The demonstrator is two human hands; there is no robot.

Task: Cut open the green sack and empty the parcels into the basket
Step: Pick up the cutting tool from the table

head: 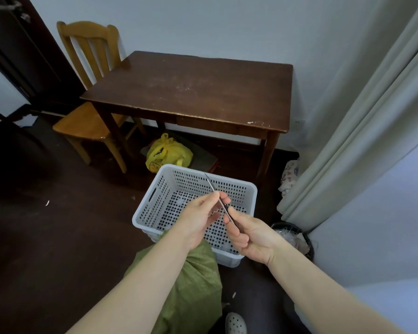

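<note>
A green woven sack (pixel 193 280) lies on the dark floor below my arms, its top end against the near wall of a white perforated plastic basket (pixel 249 191). Above the basket I hold a slim knife (pixel 210 183) with its blade pointing up and away. My right hand (pixel 246 235) is closed around the knife's dark handle. My left hand (pixel 200 218) pinches the blade near its base between thumb and fingers. The basket's bottom shows only a faint pale item through the holes; no parcels are visible.
A dark wooden table (pixel 193 90) stands behind the basket, with a yellow plastic bag (pixel 167 153) under it and a wooden chair (pixel 90 92) at its left. A curtain (pixel 362 131) hangs right, a dark bin (pixel 297 237) beside the basket. My shoe (pixel 235 323) shows below.
</note>
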